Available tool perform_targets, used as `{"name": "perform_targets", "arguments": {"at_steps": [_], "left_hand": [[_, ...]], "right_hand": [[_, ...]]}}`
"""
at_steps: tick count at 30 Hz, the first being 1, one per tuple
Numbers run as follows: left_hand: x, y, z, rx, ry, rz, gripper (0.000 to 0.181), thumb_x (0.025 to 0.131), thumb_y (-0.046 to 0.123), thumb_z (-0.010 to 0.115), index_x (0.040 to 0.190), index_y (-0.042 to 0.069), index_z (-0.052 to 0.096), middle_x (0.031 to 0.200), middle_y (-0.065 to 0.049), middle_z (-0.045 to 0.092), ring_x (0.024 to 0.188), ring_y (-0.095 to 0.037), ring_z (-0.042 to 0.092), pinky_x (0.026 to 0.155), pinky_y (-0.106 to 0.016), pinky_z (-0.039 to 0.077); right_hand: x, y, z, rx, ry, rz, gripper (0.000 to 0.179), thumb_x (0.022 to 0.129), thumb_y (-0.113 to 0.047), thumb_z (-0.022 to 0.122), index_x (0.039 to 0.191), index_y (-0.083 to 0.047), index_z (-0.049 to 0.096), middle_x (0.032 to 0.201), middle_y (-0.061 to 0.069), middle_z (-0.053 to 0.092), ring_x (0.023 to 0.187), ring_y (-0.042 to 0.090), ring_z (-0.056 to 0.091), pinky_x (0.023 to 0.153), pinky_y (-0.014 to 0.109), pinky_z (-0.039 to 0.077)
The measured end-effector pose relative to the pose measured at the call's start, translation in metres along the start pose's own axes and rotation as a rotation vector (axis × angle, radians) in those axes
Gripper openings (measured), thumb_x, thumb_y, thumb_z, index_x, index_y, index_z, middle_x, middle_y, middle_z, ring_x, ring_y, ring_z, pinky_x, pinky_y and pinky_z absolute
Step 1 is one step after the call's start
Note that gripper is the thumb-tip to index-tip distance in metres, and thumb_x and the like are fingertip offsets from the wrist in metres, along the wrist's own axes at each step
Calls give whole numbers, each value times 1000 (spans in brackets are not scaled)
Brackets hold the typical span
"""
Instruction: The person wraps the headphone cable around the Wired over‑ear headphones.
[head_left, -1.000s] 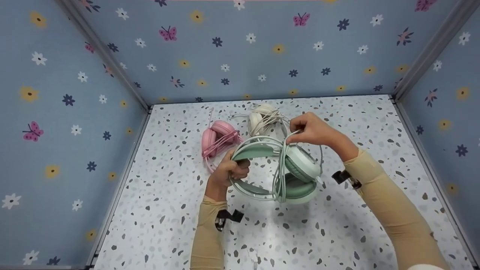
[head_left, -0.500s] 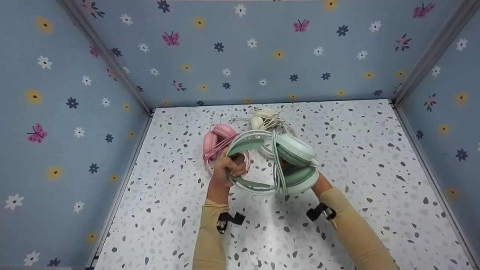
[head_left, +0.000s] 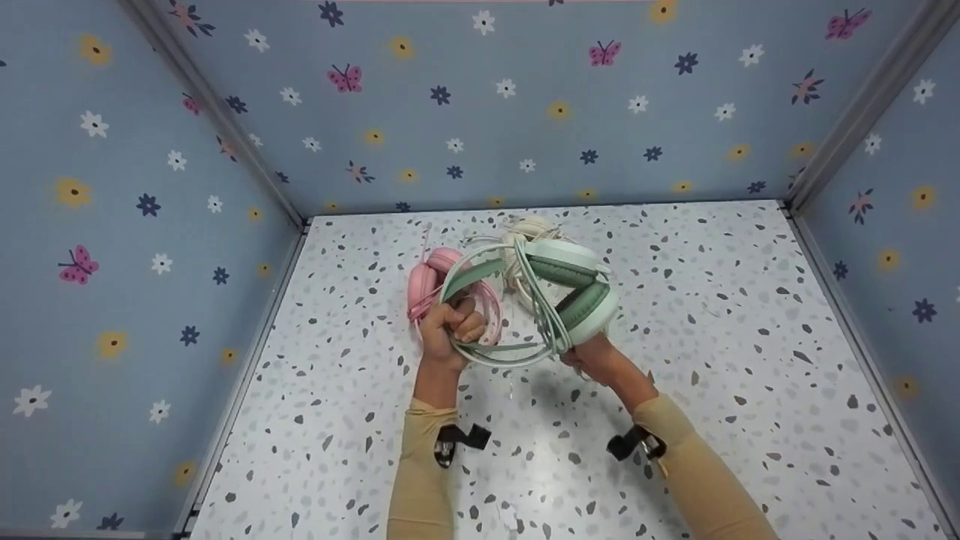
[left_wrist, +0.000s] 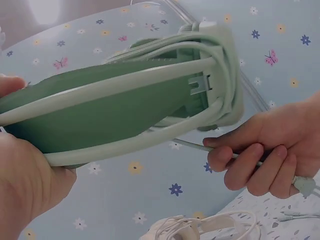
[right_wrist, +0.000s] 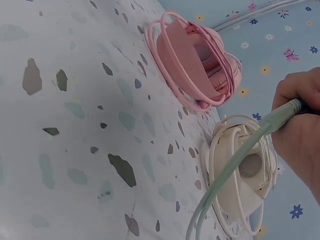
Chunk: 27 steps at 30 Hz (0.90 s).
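Note:
Mint-green headphones [head_left: 566, 255] are held up off the table, their cable wound round the band just ahead of the ear cups. My left hand [head_left: 450, 334] grips them by the padded headband [left_wrist: 110, 102], fingers curled round it. Below the cups is my right hand [head_left: 594, 357], partly covered by them in the head view. Its fingers [left_wrist: 246, 167] are curled round a loose length of the green cable [right_wrist: 240, 155], whose splitter [left_wrist: 304, 186] comes out by the little finger. Two thin strands trail from the splitter, and small plugs [left_wrist: 290, 216] show low in the left wrist view.
Pink headphones [right_wrist: 187, 62] with a wound cord lie on the speckled tabletop [head_left: 315, 450], just behind my left hand. Cream headphones [right_wrist: 230, 185] lie behind the green ones. Flower-patterned panels [head_left: 480, 97] close off the back and both sides.
My right hand has left the top of the wound cable and come down round to below the ear cups. The green headphones have tilted, their cup end swinging up and left.

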<state>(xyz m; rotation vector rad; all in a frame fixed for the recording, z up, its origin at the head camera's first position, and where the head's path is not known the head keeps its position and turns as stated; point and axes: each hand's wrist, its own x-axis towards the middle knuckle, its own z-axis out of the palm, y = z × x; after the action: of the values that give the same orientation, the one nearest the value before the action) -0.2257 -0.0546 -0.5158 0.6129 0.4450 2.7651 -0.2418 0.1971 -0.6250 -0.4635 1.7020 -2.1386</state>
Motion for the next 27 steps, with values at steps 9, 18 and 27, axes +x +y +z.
{"name": "perform_targets", "arguments": {"at_steps": [9, 18, 27], "left_hand": [[-1, 7, -4, 85, 142, 107, 23, 73, -4, 35, 64, 13, 22, 52, 2, 14, 42, -11, 11, 39, -17, 26], [3, 11, -5, 129, 201, 164, 15, 74, -3, 33, 65, 8, 35, 54, 2, 14, 43, -10, 13, 38, -17, 26], [0, 11, -8, 195, 206, 216, 32, 78, -4, 34, 94, 6, 60, 53, 2, 18, 43, -10, 12, 37, -19, 20]], "right_hand": [[-35, -32, 38, -92, -27, 76, 36, 107, -30, 31, 89, 0, 42, 58, -1, 31, 42, 9, 24, 40, 31, 21], [-64, -59, 54, -312, 49, 22, 28, 107, -16, 31, 94, -3, 53, 59, 1, 40, 47, 8, 35, 43, 23, 32], [-71, -50, 53, -507, 108, 65, 24, 106, -22, 39, 102, -5, 55, 67, 17, 49, 54, 14, 45, 51, 27, 40]]}}
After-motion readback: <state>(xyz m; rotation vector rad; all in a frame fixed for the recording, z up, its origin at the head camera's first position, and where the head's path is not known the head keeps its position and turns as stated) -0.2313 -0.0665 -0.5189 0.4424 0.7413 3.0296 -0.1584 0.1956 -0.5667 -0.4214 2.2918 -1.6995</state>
